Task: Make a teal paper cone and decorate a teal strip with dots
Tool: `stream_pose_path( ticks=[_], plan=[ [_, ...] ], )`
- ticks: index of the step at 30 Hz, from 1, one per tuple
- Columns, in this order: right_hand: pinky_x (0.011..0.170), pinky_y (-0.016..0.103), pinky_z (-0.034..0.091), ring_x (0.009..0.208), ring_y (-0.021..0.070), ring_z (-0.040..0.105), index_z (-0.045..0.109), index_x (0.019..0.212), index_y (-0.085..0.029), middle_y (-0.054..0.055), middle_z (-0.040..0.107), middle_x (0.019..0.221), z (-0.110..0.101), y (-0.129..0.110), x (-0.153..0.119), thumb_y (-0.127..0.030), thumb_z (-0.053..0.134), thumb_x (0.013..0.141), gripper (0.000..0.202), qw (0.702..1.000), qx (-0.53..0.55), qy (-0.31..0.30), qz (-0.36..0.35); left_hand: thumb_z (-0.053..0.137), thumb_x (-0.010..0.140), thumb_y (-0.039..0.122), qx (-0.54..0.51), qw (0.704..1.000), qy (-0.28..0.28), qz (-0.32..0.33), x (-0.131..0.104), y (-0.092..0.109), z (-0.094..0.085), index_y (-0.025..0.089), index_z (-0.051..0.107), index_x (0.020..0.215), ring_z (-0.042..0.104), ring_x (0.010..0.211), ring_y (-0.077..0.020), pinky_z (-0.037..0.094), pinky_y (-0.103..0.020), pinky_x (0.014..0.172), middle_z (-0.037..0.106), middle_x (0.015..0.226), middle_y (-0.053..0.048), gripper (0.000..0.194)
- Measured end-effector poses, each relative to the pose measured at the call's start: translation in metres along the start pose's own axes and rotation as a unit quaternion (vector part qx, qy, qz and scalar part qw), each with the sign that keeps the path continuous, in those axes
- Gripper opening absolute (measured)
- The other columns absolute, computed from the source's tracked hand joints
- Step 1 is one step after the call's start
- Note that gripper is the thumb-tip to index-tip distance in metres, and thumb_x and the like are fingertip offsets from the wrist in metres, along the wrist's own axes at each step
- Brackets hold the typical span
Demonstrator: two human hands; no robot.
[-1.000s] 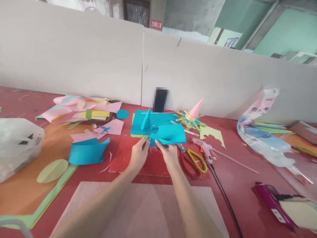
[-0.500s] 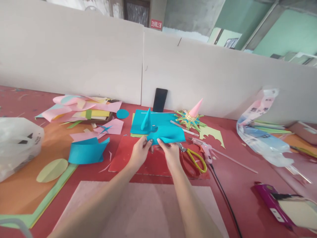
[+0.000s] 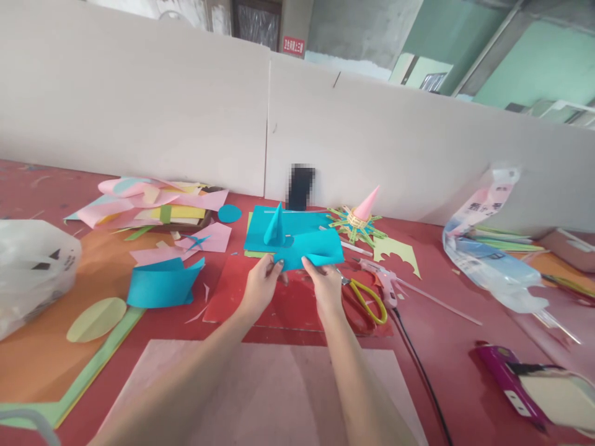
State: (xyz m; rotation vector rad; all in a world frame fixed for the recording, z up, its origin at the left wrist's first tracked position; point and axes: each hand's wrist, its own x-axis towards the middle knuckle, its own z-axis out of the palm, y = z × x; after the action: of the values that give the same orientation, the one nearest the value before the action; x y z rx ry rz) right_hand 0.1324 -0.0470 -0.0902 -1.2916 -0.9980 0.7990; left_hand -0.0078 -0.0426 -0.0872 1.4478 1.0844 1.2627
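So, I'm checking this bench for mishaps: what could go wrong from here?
The held blue sheet, pinched by the left grip and right grip, might crease where it curls by the right grip. The blue cone stands just beyond it and could get knocked. The pink glue gun lies to the right, and its black cord could be snagged, dragging the gun.

Probably a craft workshop: glue gun (image 3: 385, 282), scissors (image 3: 356, 287), paper scraps (image 3: 183, 214).

Tight right, roomier left!
Scissors (image 3: 356, 285) and glue gun (image 3: 383, 279) crowd our right hand (image 3: 326, 286), a blue cone (image 3: 276, 230) blocks ahead; we've a lane between left hand (image 3: 260, 286) and blue strip (image 3: 160, 285).
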Motion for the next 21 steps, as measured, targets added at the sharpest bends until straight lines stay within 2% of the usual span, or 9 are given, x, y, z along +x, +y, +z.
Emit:
stream_pose_path(
  ticks=[4,7,12,15,21],
  plan=[
    [0.061,0.031,0.052,0.063,0.0203,0.062,0.065,0.066,-0.016,0.002,0.068,0.063,0.003,-0.001,0.000,-0.043,0.067,0.062,0.027,0.999,0.029,-0.007,0.026,0.044,0.083,0.036,-0.026,1.000,-0.001,0.002,0.000,0.000,0.000,0.021,0.037,0.064,0.056,0.052,-0.0122,0.042,-0.027,0.060,0.056,0.051,0.005,0.025],
    [0.057,0.029,0.053,0.072,0.0219,0.064,0.066,0.079,-0.016,0.005,0.070,0.082,0.002,-0.005,0.000,-0.041,0.070,0.059,0.033,0.996,0.076,-0.025,0.046,0.045,0.083,0.035,-0.045,0.999,-0.023,0.000,0.002,0.001,-0.003,0.021,0.038,0.066,0.054,0.049,-0.0112,0.042,-0.026,0.058,0.054,0.050,0.005,0.023],
    [0.046,0.025,0.051,0.066,0.0212,0.067,0.061,0.098,-0.015,0.008,0.068,0.093,-0.005,-0.010,0.003,-0.039,0.072,0.059,0.048,0.984,0.124,-0.081,0.098,0.047,0.081,0.036,-0.065,0.997,-0.026,-0.015,0.004,0.001,-0.004,0.020,0.039,0.068,0.052,0.045,-0.0107,0.042,-0.026,0.054,0.051,0.047,0.006,0.022],
    [0.043,0.024,0.049,0.061,0.0203,0.067,0.062,0.091,-0.014,0.007,0.069,0.088,-0.008,-0.009,0.006,-0.039,0.073,0.058,0.043,0.984,0.118,-0.088,0.105,0.048,0.081,0.037,-0.067,0.997,-0.033,-0.013,0.003,0.000,-0.003,0.020,0.041,0.069,0.053,0.046,-0.0110,0.043,-0.026,0.055,0.052,0.047,0.006,0.022],
    [0.042,0.022,0.048,0.045,0.0156,0.062,0.064,0.073,-0.012,0.003,0.065,0.054,-0.007,-0.009,0.007,-0.038,0.074,0.058,0.032,0.987,0.099,-0.045,0.117,0.047,0.082,0.034,-0.077,0.996,-0.035,-0.010,0.002,-0.001,0.000,0.021,0.038,0.067,0.052,0.047,-0.0103,0.043,-0.026,0.056,0.052,0.047,0.006,0.022]
  ],
)
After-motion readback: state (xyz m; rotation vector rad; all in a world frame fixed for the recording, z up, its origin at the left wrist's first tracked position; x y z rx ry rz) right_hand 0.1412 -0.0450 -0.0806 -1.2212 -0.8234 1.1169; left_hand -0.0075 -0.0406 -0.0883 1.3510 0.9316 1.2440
